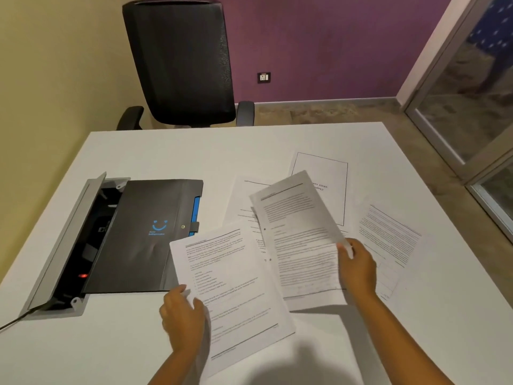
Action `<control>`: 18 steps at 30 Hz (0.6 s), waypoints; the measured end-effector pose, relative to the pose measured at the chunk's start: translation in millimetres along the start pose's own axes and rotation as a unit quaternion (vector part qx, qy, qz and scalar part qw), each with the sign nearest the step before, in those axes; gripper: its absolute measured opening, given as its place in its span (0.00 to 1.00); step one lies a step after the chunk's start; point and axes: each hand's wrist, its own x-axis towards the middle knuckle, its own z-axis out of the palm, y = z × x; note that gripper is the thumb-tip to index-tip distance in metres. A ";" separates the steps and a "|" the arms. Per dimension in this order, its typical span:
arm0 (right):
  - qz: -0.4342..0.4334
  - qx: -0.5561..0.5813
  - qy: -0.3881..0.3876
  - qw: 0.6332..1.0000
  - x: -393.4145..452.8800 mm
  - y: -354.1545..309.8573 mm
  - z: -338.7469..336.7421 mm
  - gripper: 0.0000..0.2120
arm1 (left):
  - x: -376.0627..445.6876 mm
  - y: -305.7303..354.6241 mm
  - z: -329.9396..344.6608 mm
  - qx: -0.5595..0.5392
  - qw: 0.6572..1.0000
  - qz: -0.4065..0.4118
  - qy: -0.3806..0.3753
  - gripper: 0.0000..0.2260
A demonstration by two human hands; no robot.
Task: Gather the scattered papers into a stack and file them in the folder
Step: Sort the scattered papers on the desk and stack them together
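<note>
A white table (194, 151) fills my view, with a black mesh chair (180, 62) behind it against a purple wall. My left hand (180, 318) grips the near-left edge of a printed sheet (233, 284) that overlaps the black folder (141, 234), which lies closed beside an open cable tray (69, 245). My right hand (358, 269) pinches another page (297, 226), lifted and tilted over the other papers (388, 234) spread across the table's right half.
</note>
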 end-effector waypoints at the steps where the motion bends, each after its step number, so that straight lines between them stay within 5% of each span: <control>1: 0.008 0.019 0.015 1.000 3.0 -3.6 -6.2 0.10 | -0.6 4.3 2.5 -0.016 1.000 0.016 -0.014 0.13; 9: 0.001 0.113 0.070 0.991 20.3 -27.8 -38.9 0.06 | -4.7 54.8 3.1 -0.229 0.954 0.052 -0.189 0.06; 14: 0.005 0.116 -0.051 0.992 -3.6 -36.1 -10.0 0.05 | -0.1 65.4 -7.3 -0.340 0.845 -0.028 -0.413 0.14; 16: -0.007 0.089 -0.102 0.991 -18.4 -30.0 10.8 0.05 | -0.5 60.4 -11.8 -0.385 0.809 -0.054 -0.441 0.13; 18: -0.012 0.058 -0.149 0.987 -29.4 -21.4 29.4 0.05 | 0.4 52.8 -13.3 -0.385 0.812 -0.082 -0.431 0.11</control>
